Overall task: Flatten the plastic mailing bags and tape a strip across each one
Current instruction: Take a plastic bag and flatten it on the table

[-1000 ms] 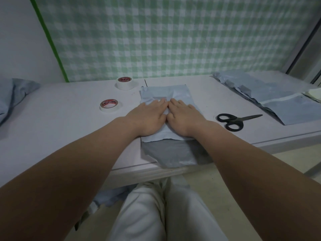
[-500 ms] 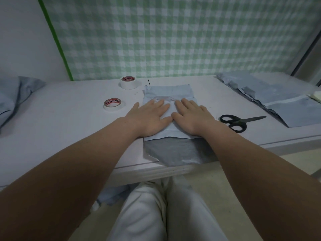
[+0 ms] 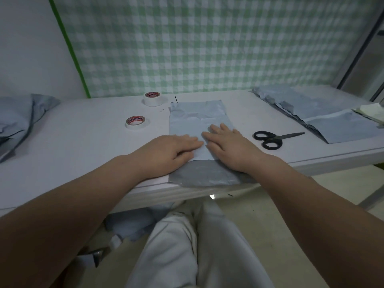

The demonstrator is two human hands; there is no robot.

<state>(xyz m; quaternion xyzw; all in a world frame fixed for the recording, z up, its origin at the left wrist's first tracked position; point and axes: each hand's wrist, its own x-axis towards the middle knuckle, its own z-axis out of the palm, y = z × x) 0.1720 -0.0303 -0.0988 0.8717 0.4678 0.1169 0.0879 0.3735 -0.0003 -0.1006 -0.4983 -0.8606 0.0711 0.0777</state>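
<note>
Lightly creased, the grey mailing bag (image 3: 195,119) lies beneath both hands (image 3: 166,152) (image 3: 230,146) pressed flat

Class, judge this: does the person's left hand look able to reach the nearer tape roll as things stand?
Probably yes. The left hand lies flat on the mailing bag, holding nothing, and the nearer tape roll sits just beyond it on the table, with nothing between them.

Green checked curtain (image 3: 207,44) behind white table (image 3: 83,142), pale floor (image 3: 270,215).
</note>
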